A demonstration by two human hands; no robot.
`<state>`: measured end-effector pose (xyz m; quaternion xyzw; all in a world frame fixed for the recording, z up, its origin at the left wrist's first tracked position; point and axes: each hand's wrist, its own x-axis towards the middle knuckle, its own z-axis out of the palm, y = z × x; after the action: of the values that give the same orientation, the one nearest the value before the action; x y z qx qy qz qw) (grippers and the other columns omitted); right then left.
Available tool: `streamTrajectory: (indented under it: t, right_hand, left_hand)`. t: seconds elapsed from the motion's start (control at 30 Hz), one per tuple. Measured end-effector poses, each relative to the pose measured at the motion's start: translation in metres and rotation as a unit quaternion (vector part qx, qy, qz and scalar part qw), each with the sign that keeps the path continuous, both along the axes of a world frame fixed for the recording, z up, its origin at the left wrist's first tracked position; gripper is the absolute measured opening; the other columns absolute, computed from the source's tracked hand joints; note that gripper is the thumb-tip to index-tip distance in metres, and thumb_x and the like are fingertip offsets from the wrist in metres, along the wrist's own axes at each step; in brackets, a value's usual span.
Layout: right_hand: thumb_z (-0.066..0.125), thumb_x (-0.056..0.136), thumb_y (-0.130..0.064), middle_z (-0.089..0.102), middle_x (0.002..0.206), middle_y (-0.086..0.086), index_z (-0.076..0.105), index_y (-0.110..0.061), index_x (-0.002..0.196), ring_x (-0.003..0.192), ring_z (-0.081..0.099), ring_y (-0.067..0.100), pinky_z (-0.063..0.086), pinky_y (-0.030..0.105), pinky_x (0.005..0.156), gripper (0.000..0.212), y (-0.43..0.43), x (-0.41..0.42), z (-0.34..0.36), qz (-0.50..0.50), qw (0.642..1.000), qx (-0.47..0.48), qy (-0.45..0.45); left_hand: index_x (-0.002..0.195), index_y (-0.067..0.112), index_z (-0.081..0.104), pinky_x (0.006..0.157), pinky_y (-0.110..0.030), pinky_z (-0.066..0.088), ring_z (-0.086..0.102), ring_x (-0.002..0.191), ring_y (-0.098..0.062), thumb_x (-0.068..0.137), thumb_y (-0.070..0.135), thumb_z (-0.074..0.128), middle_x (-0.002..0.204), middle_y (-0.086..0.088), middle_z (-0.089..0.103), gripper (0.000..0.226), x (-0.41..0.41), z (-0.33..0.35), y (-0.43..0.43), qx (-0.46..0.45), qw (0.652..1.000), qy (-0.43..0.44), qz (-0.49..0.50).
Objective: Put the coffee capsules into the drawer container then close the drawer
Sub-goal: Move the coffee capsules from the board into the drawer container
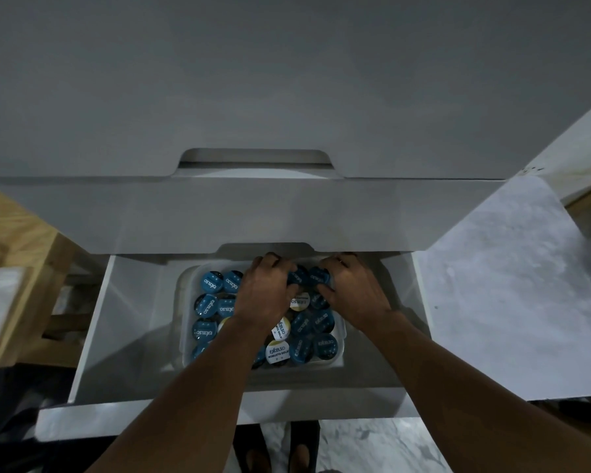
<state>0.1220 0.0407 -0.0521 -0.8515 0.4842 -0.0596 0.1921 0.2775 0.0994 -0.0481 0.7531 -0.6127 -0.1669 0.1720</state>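
A white drawer (123,329) is pulled open below me. Inside it sits a clear plastic container (185,278) filled with several coffee capsules (209,285), most with blue lids and a few with white-and-gold lids (277,351). Both hands reach into the far end of the container. My left hand (263,291) rests palm down over the capsules, fingers curled at the back row. My right hand (350,288) is beside it, its fingers bent around a blue capsule (319,277) at the back right. Whether my left hand grips anything is hidden.
A closed white drawer front (253,213) with a cut-out handle hangs over the back of the open drawer. A marbled white surface (505,285) lies to the right, wooden furniture (17,254) to the left. My feet (277,455) stand on a marbled floor below.
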Motion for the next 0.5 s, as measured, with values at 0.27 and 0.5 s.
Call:
streamTrajectory:
  t: [0.27,0.5]
  right_hand:
    - [0.058,0.091,-0.018,0.055,0.118,0.014,0.068,-0.007,0.11,0.11,0.052,0.029,0.047,0.038,0.097,0.025,0.0015,-0.002,0.0023,0.0,1.0,-0.004,0.014]
    - [0.056,0.092,-0.017,0.054,0.12,0.015,0.067,-0.004,0.11,0.111,0.053,0.03,0.046,0.036,0.098,0.025,0.004,0.0006,0.0054,-0.008,1.0,-0.001,0.02]
  left_hand:
    - [0.108,0.014,0.069,0.094,-0.039,0.047,0.053,0.108,-0.025,0.09,0.024,0.058,0.113,-0.008,0.061,0.023,0.002,0.0003,-0.0006,-0.002,0.999,-0.033,0.0]
    - [0.105,0.015,0.068,0.09,-0.04,0.048,0.055,0.103,-0.025,0.09,0.023,0.058,0.11,-0.007,0.064,0.02,0.0022,0.0003,-0.0006,0.004,0.999,-0.039,-0.001]
